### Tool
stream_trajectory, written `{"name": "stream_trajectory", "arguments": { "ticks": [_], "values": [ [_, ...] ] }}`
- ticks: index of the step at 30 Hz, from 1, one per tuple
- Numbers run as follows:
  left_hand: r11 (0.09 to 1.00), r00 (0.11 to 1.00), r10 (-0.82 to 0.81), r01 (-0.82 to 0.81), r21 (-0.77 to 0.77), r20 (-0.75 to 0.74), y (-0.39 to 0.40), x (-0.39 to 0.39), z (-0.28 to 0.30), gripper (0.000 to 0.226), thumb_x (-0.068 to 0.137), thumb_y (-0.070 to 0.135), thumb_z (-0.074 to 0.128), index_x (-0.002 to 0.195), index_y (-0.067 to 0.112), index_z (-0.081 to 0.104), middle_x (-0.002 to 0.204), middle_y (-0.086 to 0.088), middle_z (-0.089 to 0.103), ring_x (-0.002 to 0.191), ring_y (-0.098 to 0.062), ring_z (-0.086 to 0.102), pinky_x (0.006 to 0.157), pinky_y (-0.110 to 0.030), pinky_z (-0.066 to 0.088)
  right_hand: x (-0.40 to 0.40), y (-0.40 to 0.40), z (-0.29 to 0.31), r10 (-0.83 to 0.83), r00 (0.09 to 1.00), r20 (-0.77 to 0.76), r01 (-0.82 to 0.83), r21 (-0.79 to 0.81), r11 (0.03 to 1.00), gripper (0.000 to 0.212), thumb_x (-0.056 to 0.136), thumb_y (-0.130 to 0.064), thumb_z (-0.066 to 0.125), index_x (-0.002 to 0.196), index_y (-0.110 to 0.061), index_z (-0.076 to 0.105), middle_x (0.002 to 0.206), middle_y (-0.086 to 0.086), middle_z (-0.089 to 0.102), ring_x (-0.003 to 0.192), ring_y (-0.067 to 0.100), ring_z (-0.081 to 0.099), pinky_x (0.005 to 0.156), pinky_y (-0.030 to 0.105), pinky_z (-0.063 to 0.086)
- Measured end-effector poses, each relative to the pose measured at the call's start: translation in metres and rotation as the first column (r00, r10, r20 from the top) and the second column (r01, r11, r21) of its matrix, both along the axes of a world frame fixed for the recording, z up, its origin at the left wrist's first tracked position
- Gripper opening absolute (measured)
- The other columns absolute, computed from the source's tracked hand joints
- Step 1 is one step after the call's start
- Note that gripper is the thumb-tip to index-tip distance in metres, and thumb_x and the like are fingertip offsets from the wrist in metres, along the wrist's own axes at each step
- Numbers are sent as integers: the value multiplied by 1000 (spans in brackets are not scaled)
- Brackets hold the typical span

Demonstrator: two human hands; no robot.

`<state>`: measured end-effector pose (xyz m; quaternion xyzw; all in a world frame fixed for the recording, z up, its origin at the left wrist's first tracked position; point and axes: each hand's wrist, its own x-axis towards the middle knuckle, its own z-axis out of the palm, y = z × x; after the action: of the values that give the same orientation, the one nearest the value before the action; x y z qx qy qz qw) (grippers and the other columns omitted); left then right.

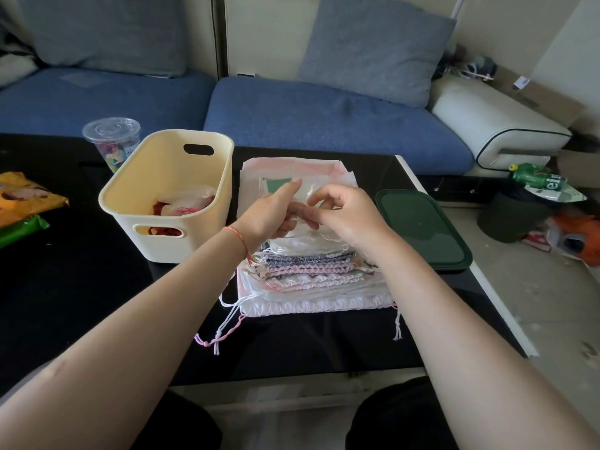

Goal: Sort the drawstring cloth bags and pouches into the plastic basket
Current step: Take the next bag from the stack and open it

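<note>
Head view, grip: right hand (345, 212) pinches a white cord on the top pouch (303, 243); left hand (271, 211) rests there, fingers straight.
Stack: pouches (311, 280) piled mid-table, long side across, under both hands.
Basket (168, 190): just left of the stack, nearer the left hand, some pouches inside.
Around: green lid (422, 228) right, cup (112, 141) behind the basket; path looks unblocked.

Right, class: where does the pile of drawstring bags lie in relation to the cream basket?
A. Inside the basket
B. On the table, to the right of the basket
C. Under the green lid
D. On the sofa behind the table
B: the pile of bags lies on the black table, just right of the basket, under both hands.
</note>
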<state>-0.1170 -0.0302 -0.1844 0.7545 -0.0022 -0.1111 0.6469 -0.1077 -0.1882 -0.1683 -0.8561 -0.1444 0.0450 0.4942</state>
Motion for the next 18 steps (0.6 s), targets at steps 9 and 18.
{"name": "stream_trajectory", "arguments": {
  "ticks": [9,18],
  "values": [
    [987,977,113,-132,96,179,11,0,-13,17,77,25,68,89,14,72,62,-3,63,66,-17,53,69,-30,40,9,-10,-1,-191,946,-263,288,407,867,13,100,-13,53,90,-7,57,66,11,56,39,11,32,37,21,20],
    [966,967,207,-226,127,146,10,5,-22,13,93,15,62,84,13,70,75,0,70,56,-9,63,56,-18,42,15,-21,-3,-182,977,-108,179,-36,983,23,87,-35,69,94,-18,54,84,-3,64,66,8,55,59,25,42]
  ]
}}
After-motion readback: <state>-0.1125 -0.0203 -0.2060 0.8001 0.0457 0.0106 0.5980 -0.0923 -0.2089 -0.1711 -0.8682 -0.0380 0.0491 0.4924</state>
